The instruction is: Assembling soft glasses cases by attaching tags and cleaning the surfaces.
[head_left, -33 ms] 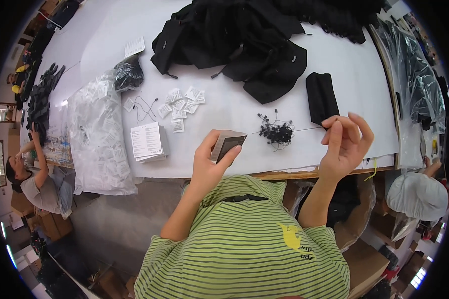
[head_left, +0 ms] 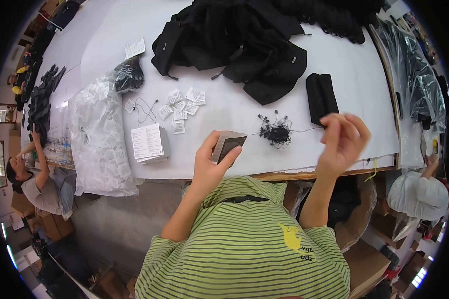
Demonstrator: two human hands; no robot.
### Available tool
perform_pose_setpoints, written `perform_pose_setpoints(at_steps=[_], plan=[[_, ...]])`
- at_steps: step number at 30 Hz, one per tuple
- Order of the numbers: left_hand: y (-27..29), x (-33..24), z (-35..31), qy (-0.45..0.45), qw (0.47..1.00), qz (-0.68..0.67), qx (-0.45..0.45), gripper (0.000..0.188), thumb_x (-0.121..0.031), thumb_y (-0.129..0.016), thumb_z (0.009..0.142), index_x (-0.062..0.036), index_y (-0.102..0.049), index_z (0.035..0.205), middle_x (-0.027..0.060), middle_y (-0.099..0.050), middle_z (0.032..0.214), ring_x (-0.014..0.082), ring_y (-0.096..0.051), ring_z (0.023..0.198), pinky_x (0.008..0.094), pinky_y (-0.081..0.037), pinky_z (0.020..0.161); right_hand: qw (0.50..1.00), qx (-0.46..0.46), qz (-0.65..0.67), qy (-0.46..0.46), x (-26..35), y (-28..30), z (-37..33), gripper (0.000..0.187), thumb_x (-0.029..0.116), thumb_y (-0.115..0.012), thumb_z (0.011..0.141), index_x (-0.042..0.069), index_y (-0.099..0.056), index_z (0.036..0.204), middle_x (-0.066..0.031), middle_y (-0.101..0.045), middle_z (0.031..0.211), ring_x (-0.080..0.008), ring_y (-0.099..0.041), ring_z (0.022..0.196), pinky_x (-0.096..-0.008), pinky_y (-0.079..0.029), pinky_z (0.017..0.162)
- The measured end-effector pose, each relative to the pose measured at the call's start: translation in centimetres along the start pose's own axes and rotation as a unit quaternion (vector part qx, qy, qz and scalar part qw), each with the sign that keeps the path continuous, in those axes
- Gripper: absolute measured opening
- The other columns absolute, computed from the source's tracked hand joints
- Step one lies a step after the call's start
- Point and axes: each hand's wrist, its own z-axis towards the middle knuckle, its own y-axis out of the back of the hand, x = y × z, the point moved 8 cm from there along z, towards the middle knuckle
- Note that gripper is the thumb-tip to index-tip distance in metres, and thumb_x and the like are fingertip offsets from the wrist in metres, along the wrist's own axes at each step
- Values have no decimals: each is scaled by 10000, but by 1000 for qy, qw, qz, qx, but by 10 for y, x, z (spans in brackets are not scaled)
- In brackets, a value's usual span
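My left hand (head_left: 209, 162) grips a small stack of dark hang tags (head_left: 231, 144) just above the table's front edge, its thumb lying across the top face. To the right, my right hand (head_left: 343, 142) has thumb and fingers drawn together, slightly blurred. A thin black string (head_left: 307, 130) runs to its fingertips from a tangled heap of black tag strings (head_left: 276, 133). Beyond those fingertips lies a folded black cloth piece (head_left: 322, 97). Left of my left hand sits a stack of white printed tags (head_left: 147, 142), and behind it are several small white packets (head_left: 177, 107).
A clear plastic bag full of white packets (head_left: 100, 144) lies at left, beside a black bundle in plastic (head_left: 129, 74). Black garments (head_left: 234, 45) are heaped at the back. Clear plastic sheeting (head_left: 416, 79) hangs at right. Another person (head_left: 37, 174) works at far left.
My right hand has shifted slightly left and its fingers have curled in closer. My left hand holds the tags in the same place.
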Motion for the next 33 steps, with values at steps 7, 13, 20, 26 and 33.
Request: perform_pose_setpoints(at_steps=[7, 13, 20, 26, 33], plan=[[-3, -17, 6, -113, 986, 120, -22, 217, -39, -689, 816, -8, -586, 1004, 15, -562, 912, 76, -539, 807, 206, -439, 703, 1000, -19, 21, 5, -8, -7, -4, 320, -56, -530, 871, -7, -429, 1171, -42, -577, 778, -62, -513, 575, -188, -400, 556], [-3, -29, -2, -175, 972, 135, -85, 213, 6, -706, 746, -29, -651, 948, 64, -576, 879, 168, -558, 821, 259, -437, 742, 952, 251, 95, -144, -30, -71, -58, 388, -53, -556, 846, 13, -388, 1189, -23, -576, 741, -65, -494, 577, -189, -368, 525], [-3, -44, -6, -217, 960, 156, -88, 253, 60, -716, 714, -26, -673, 949, 59, -584, 886, 153, -558, 826, 260, -442, 724, 936, 306, 116, -132, -17, -97, -72, 407, -40, -571, 836, 39, -362, 1177, -35, -582, 726, -85, -489, 565, -209, -370, 523], [-2, -43, -9, -246, 952, 161, -85, 259, 84, -722, 695, -31, -693, 925, 51, -588, 877, 142, -558, 806, 254, -440, 703, 942, 295, 100, -124, -13, -98, -75, 359, -22, -592, 847, 39, -405, 1147, -47, -587, 726, -100, -518, 583, -221, -410, 556], [0, -40, -7, -238, 967, 87, -12, 183, 7, -711, 758, -31, -705, 937, 50, -600, 857, 131, -560, 765, 253, -463, 657, 941, 282, 107, -154, -20, -92, -73, 95, 44, -679, 827, 20, -605, 881, -30, -606, 710, -95, -521, 570, -222, -421, 544]])
